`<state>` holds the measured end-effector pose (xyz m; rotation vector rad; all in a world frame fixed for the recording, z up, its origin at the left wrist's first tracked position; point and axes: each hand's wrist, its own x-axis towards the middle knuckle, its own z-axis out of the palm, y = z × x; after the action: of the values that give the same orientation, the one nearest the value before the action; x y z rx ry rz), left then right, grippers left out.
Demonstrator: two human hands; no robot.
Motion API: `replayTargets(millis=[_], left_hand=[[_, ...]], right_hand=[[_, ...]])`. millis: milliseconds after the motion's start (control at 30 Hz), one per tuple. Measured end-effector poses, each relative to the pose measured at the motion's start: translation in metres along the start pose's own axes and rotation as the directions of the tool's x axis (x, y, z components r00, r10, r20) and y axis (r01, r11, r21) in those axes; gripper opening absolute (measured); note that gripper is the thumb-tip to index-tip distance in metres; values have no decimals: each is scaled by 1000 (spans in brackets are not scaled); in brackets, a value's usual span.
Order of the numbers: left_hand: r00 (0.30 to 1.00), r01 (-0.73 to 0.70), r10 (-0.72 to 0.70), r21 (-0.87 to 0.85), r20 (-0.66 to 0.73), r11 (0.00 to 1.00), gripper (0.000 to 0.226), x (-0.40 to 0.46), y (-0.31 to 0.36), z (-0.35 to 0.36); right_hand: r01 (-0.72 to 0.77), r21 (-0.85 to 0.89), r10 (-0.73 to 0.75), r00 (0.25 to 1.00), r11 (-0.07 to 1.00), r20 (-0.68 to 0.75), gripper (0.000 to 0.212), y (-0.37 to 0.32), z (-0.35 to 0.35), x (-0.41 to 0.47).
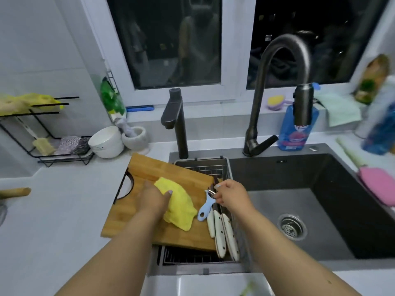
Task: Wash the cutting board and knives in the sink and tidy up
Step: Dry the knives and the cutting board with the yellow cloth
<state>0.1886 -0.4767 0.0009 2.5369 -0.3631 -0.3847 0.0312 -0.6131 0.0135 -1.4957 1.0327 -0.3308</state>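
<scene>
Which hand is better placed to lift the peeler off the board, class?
The right hand: it already pinches the peeler at its metal head. The left hand is busy pressing the cloth on the board.

Both forearms are bare, with no sleeves in view. The left hand [155, 200] and right hand [229, 195] wear no gloves, rings or watch. The fingernails carry pale lilac polish.

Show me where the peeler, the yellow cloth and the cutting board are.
peeler [207, 207], head view, on its light blue handle.
yellow cloth [181, 207], head view, on the middle of the cloth.
cutting board [149, 169], head view, on bare wood near its far edge.
</scene>
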Motion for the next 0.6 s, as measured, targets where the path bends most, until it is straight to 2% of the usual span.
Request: replayTargets(millis=[100, 167, 233, 300, 367, 400, 433, 500, 533, 600], left_hand=[[999, 5, -2, 60, -40, 998, 69, 8, 13, 7], [996, -70, 70, 6, -59, 998, 58, 6, 24, 9], [978, -200, 197, -38, -66, 979, 56, -2, 43, 11], [935, -352, 349, -42, -67, 935, 52, -15, 68, 13], [879, -477, 476, -60, -32, 877, 49, -28, 94, 16], [862, -499, 506, -137, 23, 856, 46, -36, 106, 17], [853, -473, 512, -265, 103, 840, 42, -42, 117, 17], [848, -277, 471, -556, 242, 783, 32, -52, 134, 17], [860, -182, 440, -649, 260, 739, 28, -54, 137, 17], [924, -124, 335, -679, 187, 723, 22, -48, 127, 26]], right_hand=[[-11, -39, 11, 1000, 999, -2, 18, 9, -15, 11], [-14, -19, 14, 1000, 1000, -1, 16, 12, -22, 20], [-28, 74, 27, 999, 997, 21, 15, 11, -25, 27], [-76, 213, 61, 995, 974, 77, 27, 8, -23, 29], [-164, 379, 93, 976, 910, 198, 52, 9, -18, 27], [-238, 502, 100, 953, 832, 285, 64, 10, -16, 27], [-318, 631, 87, 925, 708, 369, 74, 11, -15, 26], [-421, 803, 49, 895, 422, 444, 85, 13, -19, 28], [-433, 839, 54, 896, 330, 441, 86, 14, -24, 29], [-395, 882, 100, 919, 256, 382, 84, 16, -35, 31]])
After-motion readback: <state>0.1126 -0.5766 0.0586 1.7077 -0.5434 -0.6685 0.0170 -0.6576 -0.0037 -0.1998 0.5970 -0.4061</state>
